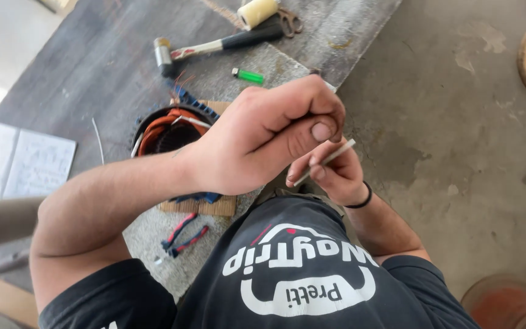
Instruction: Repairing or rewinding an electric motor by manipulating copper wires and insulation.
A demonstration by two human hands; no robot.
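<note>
I look down from the head camera and I see both hands raised in front of the chest, above the edge of the table [111,67]. The left hand [263,137] is closed into a loose fist, with the thumb pressed along the side of the bent fingers. I cannot tell if something is inside this fist, because the fingers hide the inner side. The right hand [330,173] is just behind and below the left one, and the two hands are touching or nearly touching. The right hand pinches a thin white strip [325,161] between the thumb and the fingertips. The strip is tilted, its upper end points to the right and sticks out past the fingers. On the right wrist I see a black band [360,201].

On the table, under the left forearm, there is a motor stator [168,128] with orange copper windings, and it rests on a piece of cardboard [214,207]. Near the cardboard lie short red and blue wires [184,234]. Farther away on the table I see a hammer [214,45], a green lighter [248,76], a roll of cream thread [257,11] beside scissors [290,23], and an open notebook [19,161] at the left.
</note>
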